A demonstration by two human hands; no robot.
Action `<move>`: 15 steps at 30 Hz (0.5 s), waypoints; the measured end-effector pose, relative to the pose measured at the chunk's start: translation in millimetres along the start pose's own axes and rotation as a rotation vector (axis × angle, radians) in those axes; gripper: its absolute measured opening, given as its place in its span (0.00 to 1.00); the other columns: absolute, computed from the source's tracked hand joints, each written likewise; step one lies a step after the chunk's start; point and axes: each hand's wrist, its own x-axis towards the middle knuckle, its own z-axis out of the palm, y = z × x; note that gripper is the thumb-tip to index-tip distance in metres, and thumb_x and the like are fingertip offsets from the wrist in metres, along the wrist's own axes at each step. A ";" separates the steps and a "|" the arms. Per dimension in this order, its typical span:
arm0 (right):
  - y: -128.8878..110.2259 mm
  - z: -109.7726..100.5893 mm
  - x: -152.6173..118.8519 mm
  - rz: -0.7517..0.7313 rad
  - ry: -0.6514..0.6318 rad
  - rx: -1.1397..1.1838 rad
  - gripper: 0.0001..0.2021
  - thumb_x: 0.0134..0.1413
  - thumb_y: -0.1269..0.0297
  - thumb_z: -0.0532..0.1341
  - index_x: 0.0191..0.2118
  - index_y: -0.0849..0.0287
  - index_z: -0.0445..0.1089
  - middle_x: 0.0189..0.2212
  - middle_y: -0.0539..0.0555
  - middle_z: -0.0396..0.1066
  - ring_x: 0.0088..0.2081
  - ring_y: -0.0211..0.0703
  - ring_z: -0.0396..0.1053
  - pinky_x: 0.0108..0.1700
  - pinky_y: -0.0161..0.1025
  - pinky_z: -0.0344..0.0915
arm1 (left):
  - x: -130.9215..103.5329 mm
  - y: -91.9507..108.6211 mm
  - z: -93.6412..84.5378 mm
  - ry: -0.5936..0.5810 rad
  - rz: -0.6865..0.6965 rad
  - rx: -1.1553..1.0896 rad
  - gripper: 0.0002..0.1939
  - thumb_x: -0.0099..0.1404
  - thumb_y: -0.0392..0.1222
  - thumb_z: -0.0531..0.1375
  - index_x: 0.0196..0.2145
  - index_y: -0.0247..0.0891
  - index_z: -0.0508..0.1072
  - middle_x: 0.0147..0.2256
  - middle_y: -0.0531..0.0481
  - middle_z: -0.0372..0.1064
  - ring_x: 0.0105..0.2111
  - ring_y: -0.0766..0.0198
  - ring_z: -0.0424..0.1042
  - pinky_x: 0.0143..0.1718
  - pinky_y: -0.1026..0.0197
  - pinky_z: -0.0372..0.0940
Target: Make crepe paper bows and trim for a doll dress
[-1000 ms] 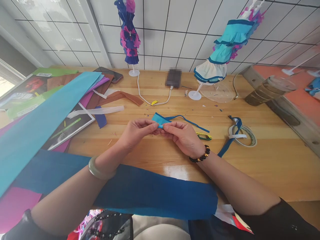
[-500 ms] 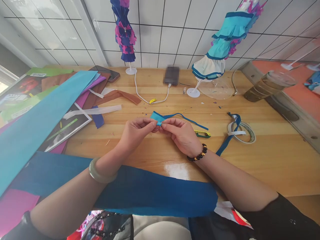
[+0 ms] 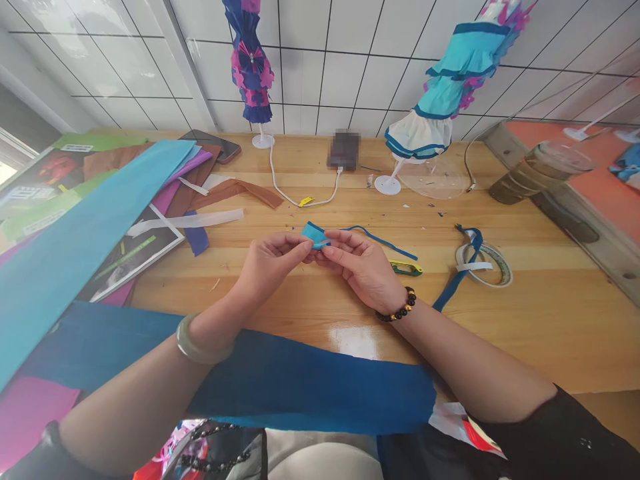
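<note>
A small light-blue piece of crepe paper [image 3: 313,233] with a dark-blue edge is pinched between my two hands over the middle of the table. My left hand [image 3: 279,259] closes thumb and fingers on its left part. On the right part, my right hand [image 3: 364,265] grips with thumb and forefinger, hiding some of the paper. A thin dark-blue strip [image 3: 383,240] trails on the wood behind the right hand. Beside that hand lies a yellow-green cutter [image 3: 406,268]. Nearer to me, a wide dark-blue paper sheet [image 3: 310,383] runs under my forearms.
Coloured paper sheets [image 3: 100,220] and magazines cover the left side. A tape roll [image 3: 505,267] with a blue strip lies at right, near a lidded cup [image 3: 530,175]. Two dressed figures on stands [image 3: 387,185] are by the tiled wall, with a cabled dark device [image 3: 343,150] between them.
The paper's front edge has shifted in my fingertips, and more of its light-blue face shows. My right fingers have moved slightly and now cover part of the thin strip.
</note>
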 end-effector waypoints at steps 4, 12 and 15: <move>2.3 -1.5 0.0 -0.030 -0.019 -0.049 0.09 0.39 0.67 0.68 0.31 0.58 0.73 0.30 0.50 0.75 0.34 0.38 0.72 0.48 0.44 0.66 | 0.0 1.3 0.2 -0.005 -0.006 0.010 0.13 0.54 0.47 0.62 0.30 0.33 0.74 0.27 0.48 0.73 0.30 0.62 0.71 0.37 0.58 0.67; 1.0 -0.7 0.5 -0.022 -0.020 -0.032 0.06 0.40 0.64 0.68 0.27 0.59 0.73 0.27 0.50 0.74 0.34 0.39 0.73 0.47 0.45 0.66 | -0.6 -0.2 -0.6 0.003 0.010 0.013 0.12 0.54 0.46 0.62 0.30 0.34 0.74 0.27 0.49 0.72 0.30 0.63 0.71 0.37 0.60 0.67; -0.8 0.8 -0.4 -0.002 -0.017 -0.038 0.07 0.39 0.64 0.68 0.26 0.59 0.73 0.27 0.50 0.75 0.33 0.40 0.73 0.47 0.44 0.66 | -0.5 -0.9 0.1 0.007 0.022 0.027 0.12 0.54 0.46 0.62 0.30 0.34 0.74 0.26 0.49 0.73 0.29 0.63 0.71 0.36 0.60 0.67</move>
